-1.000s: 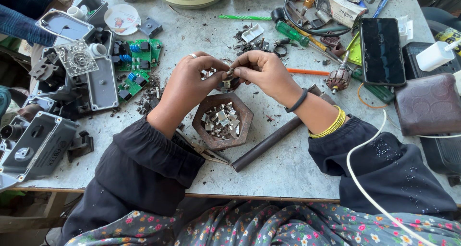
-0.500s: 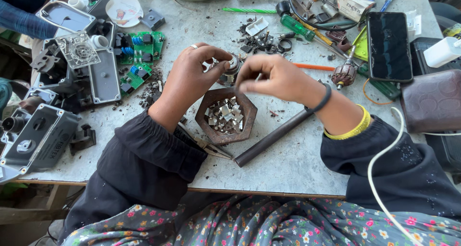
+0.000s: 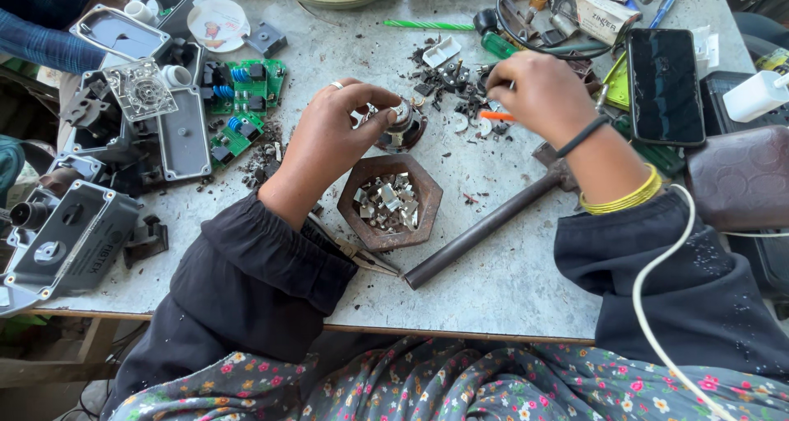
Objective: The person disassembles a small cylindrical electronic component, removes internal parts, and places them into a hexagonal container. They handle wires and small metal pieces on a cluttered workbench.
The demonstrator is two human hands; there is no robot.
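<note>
My left hand (image 3: 333,138) pinches a small round metal part (image 3: 403,121) just above a rusty hexagonal tray (image 3: 349,216) filled with several small metal bits. A ring shows on one finger. My right hand (image 3: 542,92) has reached out to the right over a scatter of small dark parts (image 3: 448,80), fingers curled near an orange-handled tool (image 3: 496,116); whether it grips anything is hidden. A hammer (image 3: 485,224) lies diagonally under my right wrist.
Green circuit boards (image 3: 242,101) and grey plastic housings (image 3: 78,236) crowd the left. A black phone (image 3: 664,86), a brown pouch (image 3: 744,179), a white charger with cable (image 3: 752,96) and tools lie on the right. Pliers (image 3: 362,257) rest near the tray.
My hands have parted: the right one moved away to the right toward the loose parts, while the left stayed above the tray with the round part.
</note>
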